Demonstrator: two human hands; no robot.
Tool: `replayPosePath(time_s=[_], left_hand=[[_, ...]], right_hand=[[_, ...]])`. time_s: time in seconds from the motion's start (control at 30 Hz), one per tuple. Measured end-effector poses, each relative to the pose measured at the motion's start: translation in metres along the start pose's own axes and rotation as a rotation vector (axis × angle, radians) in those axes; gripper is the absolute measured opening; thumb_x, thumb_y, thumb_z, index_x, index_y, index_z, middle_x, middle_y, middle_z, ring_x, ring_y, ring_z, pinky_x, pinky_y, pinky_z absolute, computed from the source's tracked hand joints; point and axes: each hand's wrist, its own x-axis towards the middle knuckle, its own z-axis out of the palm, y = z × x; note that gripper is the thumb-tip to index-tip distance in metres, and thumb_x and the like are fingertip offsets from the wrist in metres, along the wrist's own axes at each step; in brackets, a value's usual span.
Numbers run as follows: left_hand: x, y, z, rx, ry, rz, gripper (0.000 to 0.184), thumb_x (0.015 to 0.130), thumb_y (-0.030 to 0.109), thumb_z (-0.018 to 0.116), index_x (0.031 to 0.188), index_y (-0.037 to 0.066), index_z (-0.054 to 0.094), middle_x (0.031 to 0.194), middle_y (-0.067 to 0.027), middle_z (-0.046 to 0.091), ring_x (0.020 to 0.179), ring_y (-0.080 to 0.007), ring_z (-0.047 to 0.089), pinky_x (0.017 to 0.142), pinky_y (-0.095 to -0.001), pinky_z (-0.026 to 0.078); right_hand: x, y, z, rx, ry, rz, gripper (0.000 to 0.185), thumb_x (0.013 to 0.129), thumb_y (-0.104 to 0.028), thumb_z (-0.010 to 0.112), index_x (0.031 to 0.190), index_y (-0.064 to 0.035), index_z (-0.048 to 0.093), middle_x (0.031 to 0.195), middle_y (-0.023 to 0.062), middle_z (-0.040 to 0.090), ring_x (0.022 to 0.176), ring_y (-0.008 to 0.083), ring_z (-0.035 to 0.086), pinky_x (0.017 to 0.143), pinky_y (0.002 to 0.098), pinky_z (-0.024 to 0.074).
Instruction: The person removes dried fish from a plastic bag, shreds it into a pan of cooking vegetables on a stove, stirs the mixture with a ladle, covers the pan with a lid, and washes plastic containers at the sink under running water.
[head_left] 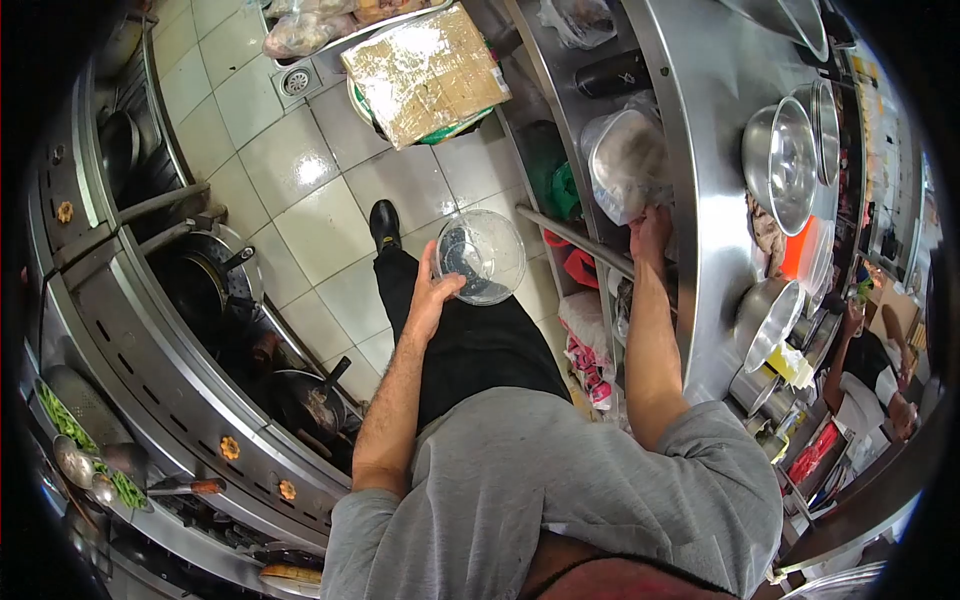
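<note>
My left hand (433, 300) holds a clear round plastic container (482, 257) by its left side, thumb over the rim, above my dark trousers and the tiled floor. On the right, my right hand (651, 236) reaches into the shelf under the steel counter, its fingers closed at the lower edge of a clear plastic bag (628, 165) around something pale and round. What those fingers grip is partly hidden by the hand. A black cylindrical object (612, 74) lies on the shelf beyond the bag.
A steel counter (708, 190) carries metal bowls (780, 165) on the right. Stove units (180, 350) with pans line the left. A cardboard sheet (428, 75) covers a green-rimmed container ahead, near a tray of bagged food. Another person stands at far right.
</note>
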Motion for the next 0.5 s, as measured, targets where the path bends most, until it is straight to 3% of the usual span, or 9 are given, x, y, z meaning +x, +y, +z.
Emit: replayPosePath(time_s=[0.1,0.17,0.27,0.33,0.47,0.5], left_hand=[[0.005,0.006,-0.002,-0.007,-0.023,-0.008,0.085,0.075,0.01,0.065,0.142,0.012,0.012,0.088,-0.0055,0.055,0.075,-0.0114,0.05,0.07,-0.0255,0.041],[0.009,0.002,-0.006,-0.017,-0.023,-0.009,0.085,0.075,0.009,0.064,0.142,0.012,0.012,0.087,-0.0054,0.055,0.074,-0.011,0.05,0.069,-0.0252,0.041],[0.016,0.0,-0.009,-0.026,-0.035,-0.004,0.086,0.075,0.008,0.064,0.142,0.012,0.012,0.083,-0.0047,0.056,0.069,-0.0098,0.05,0.068,-0.0243,0.041],[0.014,0.007,-0.009,0.003,-0.062,-0.091,0.086,0.074,0.014,0.065,0.143,0.015,0.014,0.137,-0.0122,0.026,0.103,-0.0204,0.048,0.08,-0.0325,0.043],[0.017,0.015,-0.01,0.033,-0.063,-0.101,0.084,0.074,0.014,0.064,0.143,0.015,0.014,0.138,-0.012,0.025,0.101,-0.0197,0.049,0.078,-0.0321,0.043],[0.018,0.016,-0.01,0.026,-0.071,-0.097,0.084,0.074,0.014,0.063,0.143,0.015,0.014,0.139,-0.0119,0.025,0.101,-0.0195,0.049,0.078,-0.0325,0.043]], right_hand=[[-0.005,0.009,-0.006,-0.099,-0.034,-0.002,0.026,0.084,-0.008,0.048,0.11,-0.0054,0.05,0.097,0.0081,0.058,0.078,0.0155,0.058,0.062,0.0271,0.0482],[-0.016,0.001,0.008,-0.034,0.023,-0.034,0.034,0.08,0.004,0.047,0.113,-0.0014,0.044,0.107,0.0112,0.053,0.088,0.0201,0.058,0.066,0.0324,0.0514],[-0.022,-0.002,0.013,-0.083,0.085,-0.025,0.042,0.078,0.007,0.047,0.118,-0.0031,0.042,0.112,0.0114,0.051,0.091,0.0208,0.057,0.066,0.0336,0.0514],[-0.028,-0.013,0.013,-0.129,0.093,-0.001,0.049,0.076,0.008,0.048,0.123,-0.0056,0.038,0.112,0.0105,0.051,0.089,0.0204,0.058,0.064,0.0329,0.0513],[-0.035,-0.009,0.002,-0.367,0.09,0.075,0.063,0.076,0.006,0.047,0.133,-0.0092,0.027,0.11,0.0115,0.053,0.085,0.0204,0.058,0.063,0.032,0.0513],[-0.04,-0.005,0.004,-0.372,0.116,-0.004,0.064,0.077,0.006,0.047,0.135,-0.0092,0.025,0.111,0.0122,0.053,0.084,0.0199,0.059,0.065,0.0322,0.0513]])
